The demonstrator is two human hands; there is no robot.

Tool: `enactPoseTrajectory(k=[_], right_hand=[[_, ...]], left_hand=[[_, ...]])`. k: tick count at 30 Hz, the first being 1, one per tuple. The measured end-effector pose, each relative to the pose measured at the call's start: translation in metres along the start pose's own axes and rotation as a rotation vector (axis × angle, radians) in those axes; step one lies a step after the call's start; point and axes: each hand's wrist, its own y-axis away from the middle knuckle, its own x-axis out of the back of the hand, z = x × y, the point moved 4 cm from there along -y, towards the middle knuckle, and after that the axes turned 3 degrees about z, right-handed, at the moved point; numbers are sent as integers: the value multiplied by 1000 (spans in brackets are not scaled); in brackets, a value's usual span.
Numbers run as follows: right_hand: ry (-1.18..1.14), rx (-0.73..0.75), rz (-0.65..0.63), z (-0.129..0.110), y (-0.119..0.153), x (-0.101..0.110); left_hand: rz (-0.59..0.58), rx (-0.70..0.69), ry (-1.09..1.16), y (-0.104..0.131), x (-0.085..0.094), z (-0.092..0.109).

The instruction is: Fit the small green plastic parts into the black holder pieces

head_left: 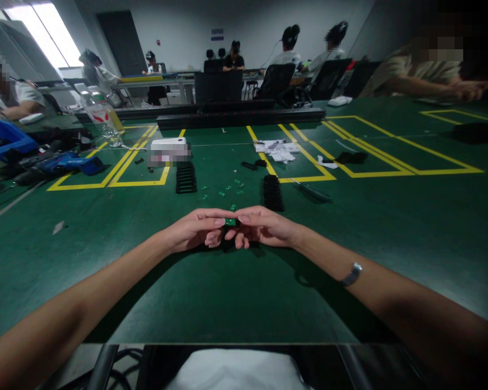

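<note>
Between my two hands, above the green table [228, 292], is a small green circuit board [230, 222] with a dark part around or under it. My left hand [195, 228] pinches its left end between thumb and fingers. The right end is pinched by my right hand [266, 225]. Just beyond my fingertips, several small green boards [222, 193] lie scattered on the table. A stack of black parts [273, 193] stands beyond my right hand, and another black ribbed stack [186, 177] lies beyond my left.
A screwdriver [311, 190] lies right of the stacks. Farther back are white papers [277, 149], a white box [168, 149], a bottle [104, 116] and long black bars [239, 118]. A blue power tool [71, 162] lies at left. Other people sit around the room.
</note>
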Motion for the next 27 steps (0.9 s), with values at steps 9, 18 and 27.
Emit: enactPoseTrajectory(k=[9, 18, 27], right_hand=[[31, 6, 49, -1, 0, -1], [42, 21, 43, -1, 0, 0], [56, 13, 53, -1, 0, -1]], left_hand=[[24, -28, -19, -2, 1, 0], [37, -36, -19, -2, 0, 0], [51, -35, -22, -2, 1, -1]])
